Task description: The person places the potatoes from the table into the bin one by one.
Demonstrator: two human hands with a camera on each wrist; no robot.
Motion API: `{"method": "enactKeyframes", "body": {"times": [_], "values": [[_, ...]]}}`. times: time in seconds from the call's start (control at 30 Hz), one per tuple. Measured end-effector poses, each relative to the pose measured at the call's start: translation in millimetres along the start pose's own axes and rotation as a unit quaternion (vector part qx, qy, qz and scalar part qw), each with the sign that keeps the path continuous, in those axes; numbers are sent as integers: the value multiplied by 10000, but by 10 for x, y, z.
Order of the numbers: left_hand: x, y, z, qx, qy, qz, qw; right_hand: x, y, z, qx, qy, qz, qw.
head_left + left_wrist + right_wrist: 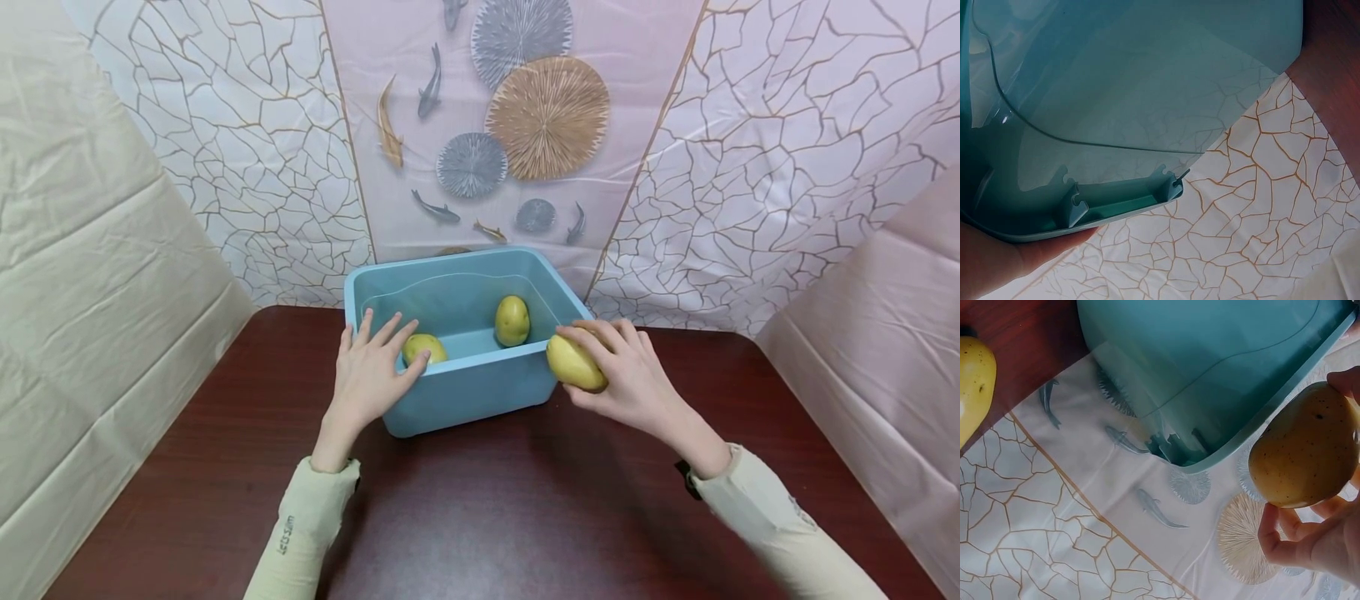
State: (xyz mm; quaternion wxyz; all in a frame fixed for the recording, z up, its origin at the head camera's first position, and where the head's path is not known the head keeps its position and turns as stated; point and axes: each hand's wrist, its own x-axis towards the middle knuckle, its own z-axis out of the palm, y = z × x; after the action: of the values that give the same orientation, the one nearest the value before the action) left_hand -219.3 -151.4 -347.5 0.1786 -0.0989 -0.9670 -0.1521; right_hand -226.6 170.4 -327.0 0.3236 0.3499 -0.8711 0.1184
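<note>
A light blue plastic tub (480, 387) stands on a dark red table (480, 500). Two yellow potatoes lie inside it, one by the near left wall (425, 346) and one further back (512, 320). My left hand (378, 354) rests on the tub's near left rim with its fingers straight and spread, and the fingertips touch the nearer potato. The left wrist view shows only the tub wall (1116, 94) and a bit of palm (991, 259). My right hand (607, 354) grips a third potato (573, 361) (1304, 447) just outside the tub's near right corner (1210, 362).
Patterned sheets hang close behind the tub and on both sides (750, 167). Bare table lies between the tub and me. Another yellow potato (972, 387) shows at the left edge of the right wrist view, against the dark table.
</note>
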Motion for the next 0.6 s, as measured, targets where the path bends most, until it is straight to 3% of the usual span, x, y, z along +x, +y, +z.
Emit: {"method": "enactKeyframes", "body": {"times": [0.6], "values": [[-3,-12,16,28,35,35,10000,155,-29,26,-97,-217,-110,9997]]}}
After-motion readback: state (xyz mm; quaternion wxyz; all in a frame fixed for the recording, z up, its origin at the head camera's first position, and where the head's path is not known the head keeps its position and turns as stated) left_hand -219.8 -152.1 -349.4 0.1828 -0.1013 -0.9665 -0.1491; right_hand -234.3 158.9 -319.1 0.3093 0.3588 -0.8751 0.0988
